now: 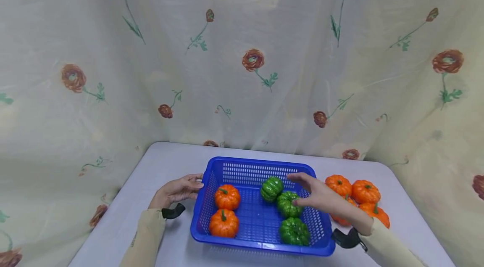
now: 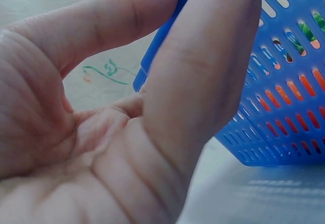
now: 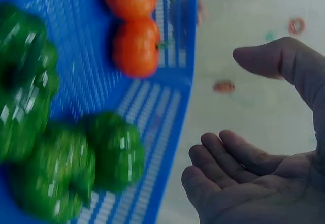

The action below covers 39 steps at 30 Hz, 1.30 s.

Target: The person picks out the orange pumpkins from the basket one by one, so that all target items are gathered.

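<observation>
A blue plastic basket (image 1: 261,245) with slotted walls stands on the table. Two small orange pumpkins (image 1: 224,223) lie along its left side, one behind the other. Three green pumpkins (image 1: 294,231) sit in its right half. At the left rim, my left hand (image 1: 182,190) pinches the basket's edge between thumb and fingers; the left wrist view shows the rim (image 2: 160,43) passing between them. My right hand (image 1: 321,194) hovers above the right rim, thumb and fingers spread apart, with nothing in its grasp. In the head view its thumb overlaps the middle green pumpkin (image 1: 289,204).
Several more orange pumpkins (image 1: 366,192) are grouped on the white table (image 1: 177,153) just right of the basket, partly behind my right forearm. A flower-printed curtain (image 1: 227,90) hangs behind the table and along its sides.
</observation>
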Tool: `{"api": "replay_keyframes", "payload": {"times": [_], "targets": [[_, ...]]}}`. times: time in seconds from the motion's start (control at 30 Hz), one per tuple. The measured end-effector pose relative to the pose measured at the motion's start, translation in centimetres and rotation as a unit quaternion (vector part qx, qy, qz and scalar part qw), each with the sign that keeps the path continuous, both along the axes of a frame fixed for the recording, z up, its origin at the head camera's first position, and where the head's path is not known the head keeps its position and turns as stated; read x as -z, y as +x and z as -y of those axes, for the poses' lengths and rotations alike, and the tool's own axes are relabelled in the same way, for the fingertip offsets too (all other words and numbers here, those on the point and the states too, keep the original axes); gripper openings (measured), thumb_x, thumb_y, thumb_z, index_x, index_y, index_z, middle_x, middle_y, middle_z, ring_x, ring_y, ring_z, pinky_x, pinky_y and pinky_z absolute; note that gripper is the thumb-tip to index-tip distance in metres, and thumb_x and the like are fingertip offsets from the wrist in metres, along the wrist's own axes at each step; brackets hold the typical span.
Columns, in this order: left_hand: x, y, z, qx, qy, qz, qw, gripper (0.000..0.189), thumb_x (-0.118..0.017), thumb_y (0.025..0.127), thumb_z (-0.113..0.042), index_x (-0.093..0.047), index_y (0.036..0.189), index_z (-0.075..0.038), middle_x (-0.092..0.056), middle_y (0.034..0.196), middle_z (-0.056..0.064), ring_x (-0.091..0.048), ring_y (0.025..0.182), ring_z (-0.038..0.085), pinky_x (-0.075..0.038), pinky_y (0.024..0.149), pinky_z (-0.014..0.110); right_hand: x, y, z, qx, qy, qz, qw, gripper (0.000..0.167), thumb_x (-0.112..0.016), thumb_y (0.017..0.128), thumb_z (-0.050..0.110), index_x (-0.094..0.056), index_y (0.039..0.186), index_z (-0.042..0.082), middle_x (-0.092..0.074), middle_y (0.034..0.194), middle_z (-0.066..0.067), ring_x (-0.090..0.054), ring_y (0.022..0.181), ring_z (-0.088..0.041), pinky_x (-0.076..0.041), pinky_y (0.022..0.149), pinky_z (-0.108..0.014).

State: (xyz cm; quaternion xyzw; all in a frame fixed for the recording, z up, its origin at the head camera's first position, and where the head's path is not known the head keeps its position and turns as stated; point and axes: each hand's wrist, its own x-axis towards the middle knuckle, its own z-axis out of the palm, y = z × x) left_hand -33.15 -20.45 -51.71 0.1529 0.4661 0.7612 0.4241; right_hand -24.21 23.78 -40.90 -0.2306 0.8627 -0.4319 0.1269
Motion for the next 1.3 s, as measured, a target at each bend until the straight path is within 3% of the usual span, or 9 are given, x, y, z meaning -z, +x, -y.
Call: {"api": "replay_keyframes", "payload": {"times": [0.23, 0.4, 0.6, 0.73, 0.97, 1.3], "targets": [[0.1, -0.1, 0.0, -0.01, -0.009, -0.001, 0.9999, 0.043, -0.04, 0.1, 0.003, -0.033, 0.142, 0.0, -0.063, 0.123, 0.011, -0.067, 0.102, 0.02, -0.058, 0.085, 0.033, 1.6, -0.5, 6.1, -0.109, 0.017, 0.033, 0.9934, 0.063, -0.074, 0.084, 0.022, -0.047, 0.138, 0.007, -0.05, 0.141, -0.014, -0.041, 0.136, -0.037, -0.033, 0.113, -0.054], [0.3, -0.2, -0.2, -0.011, -0.017, -0.001, 0.9998, 0.036, -0.04, 0.1, 0.003, -0.039, 0.136, -0.002, -0.064, 0.12, 0.01, -0.067, 0.101, 0.018, -0.058, 0.084, 0.032, 3.0, -0.9, 9.8, -0.162, 0.041, 0.07, 0.9834, 0.062, -0.074, 0.083, 0.016, -0.047, 0.138, 0.005, -0.05, 0.142, -0.012, -0.041, 0.137, -0.031, -0.033, 0.115, -0.048], [0.3, -0.3, -0.3, -0.003, -0.014, -0.011, 0.9998, 0.031, -0.04, 0.1, 0.002, -0.044, 0.131, -0.005, -0.066, 0.116, 0.008, -0.067, 0.098, 0.017, -0.059, 0.083, 0.03, 4.8, -1.9, 12.6, -0.206, 0.059, 0.074, 0.9738, 0.065, -0.072, 0.081, 0.011, -0.044, 0.14, 0.003, -0.051, 0.142, -0.009, -0.046, 0.133, -0.026, -0.035, 0.115, -0.042], [0.2, -0.3, -0.1, -0.007, -0.015, -0.011, 0.9998, 0.029, -0.041, 0.1, 0.002, -0.045, 0.128, -0.006, -0.067, 0.112, 0.007, -0.068, 0.095, 0.016, -0.059, 0.081, 0.03, 5.5, -2.4, 13.7, -0.219, 0.072, 0.068, 0.9707, 0.065, -0.072, 0.081, 0.009, -0.046, 0.14, 0.004, -0.051, 0.142, -0.009, -0.048, 0.131, -0.026, -0.038, 0.113, -0.042], [0.4, -0.4, 0.2, 0.003, -0.007, -0.008, 0.9999, 0.031, -0.04, 0.1, 0.003, -0.045, 0.129, -0.005, -0.066, 0.115, 0.008, -0.068, 0.098, 0.018, -0.059, 0.083, 0.031, 6.8, -2.1, 15.3, -0.206, 0.14, 0.048, 0.9672, 0.073, -0.08, 0.074, 0.018, -0.047, 0.139, 0.01, -0.052, 0.138, -0.003, -0.049, 0.124, -0.012, -0.04, 0.107, -0.026], [0.4, -0.5, 0.0, 0.0, -0.008, -0.013, 0.9999, 0.029, -0.041, 0.099, 0.003, -0.046, 0.126, -0.005, -0.067, 0.111, 0.007, -0.068, 0.095, 0.017, -0.059, 0.081, 0.03, 6.8, -2.1, 15.7, -0.194, 0.138, 0.049, 0.97, 0.066, -0.079, 0.072, 0.015, -0.052, 0.133, 0.013, -0.058, 0.127, 0.0, -0.054, 0.11, -0.006, -0.045, 0.1, -0.024]]}}
